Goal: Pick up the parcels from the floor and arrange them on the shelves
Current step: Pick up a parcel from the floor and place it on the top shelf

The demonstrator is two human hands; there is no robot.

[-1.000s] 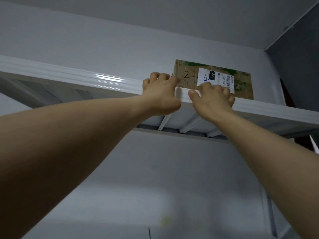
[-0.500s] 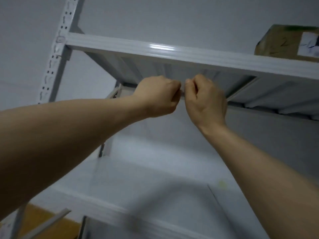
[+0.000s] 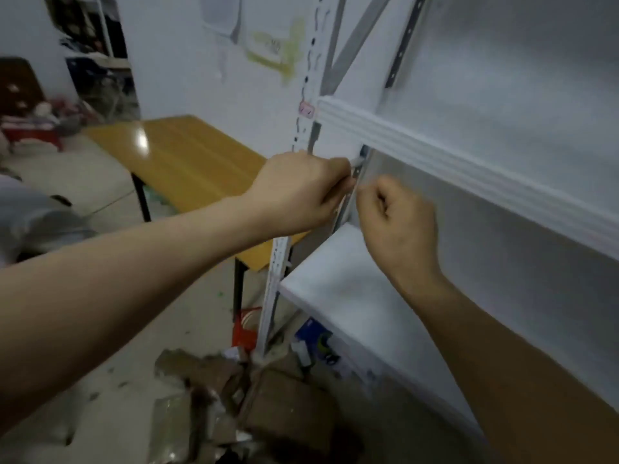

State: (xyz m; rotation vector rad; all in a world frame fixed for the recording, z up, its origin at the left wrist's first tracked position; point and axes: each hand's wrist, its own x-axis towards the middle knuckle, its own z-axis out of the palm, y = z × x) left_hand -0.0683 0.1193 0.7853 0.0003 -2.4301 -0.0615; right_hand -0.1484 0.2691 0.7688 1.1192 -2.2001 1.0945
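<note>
Both hands are curled into loose fists and hold nothing. The left hand (image 3: 301, 192) is in front of the white shelf post (image 3: 278, 272); whether it touches is hard to tell. The right hand (image 3: 398, 222) hangs over the lower shelf (image 3: 338, 293). The brown parcels (image 3: 254, 406) lie piled on the floor (image 3: 127, 346). Half a second ago, both hands were up under the top shelf.

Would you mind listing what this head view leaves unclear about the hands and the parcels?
- Left hand: curled; whether it holds anything is hidden by its own fingers and motion blur.
- Right hand: closed fist, contents hidden likewise.
- Parcels on the floor: blurred; count and labels unreadable, pile cut off by the bottom edge.
- Items under the lowest shelf: partly hidden by it.
</note>
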